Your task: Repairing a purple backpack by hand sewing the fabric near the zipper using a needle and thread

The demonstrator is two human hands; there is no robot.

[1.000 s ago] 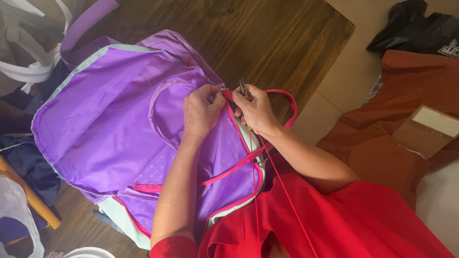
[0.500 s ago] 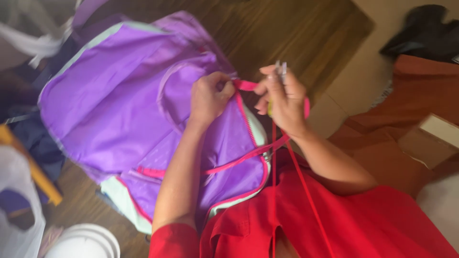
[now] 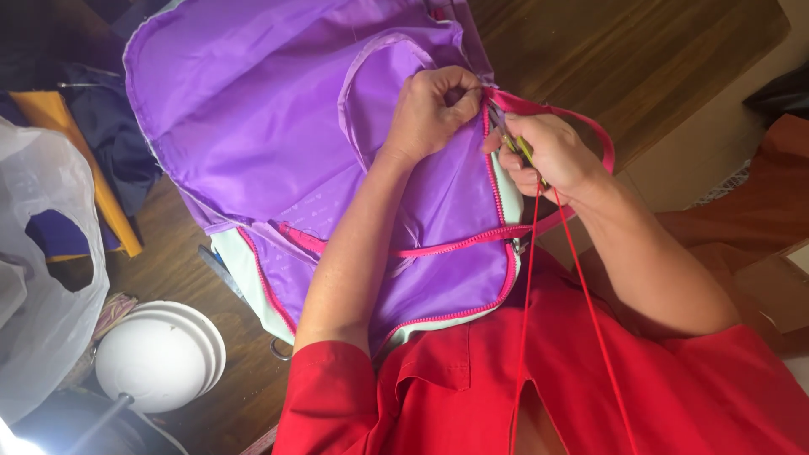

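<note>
A purple fabric bag (image 3: 270, 143) turned inside out, with pink zipper tape and a pale mint edge, lies on a dark wooden table (image 3: 624, 59). My left hand (image 3: 434, 109) pinches the purple fabric at the zipper seam near the bag's right edge. My right hand (image 3: 548, 156) grips a small metal tool with yellow-green handles (image 3: 521, 150), its tip at the seam beside the left fingers. A pink strap (image 3: 581, 126) loops over the right hand. A red cord (image 3: 581, 303) hangs down from that hand across my red shirt.
A white round lamp head (image 3: 156, 358) sits at the lower left, next to a white plastic bag (image 3: 42, 278). Yellow and dark blue fabric (image 3: 93, 143) lies at the left. Brown fabric (image 3: 758, 211) and a tan floor lie at the right.
The view moved closer and shifted down-left. My right hand, which had lifted the tool up from the seam, has come back down to the seam beside the left hand.
</note>
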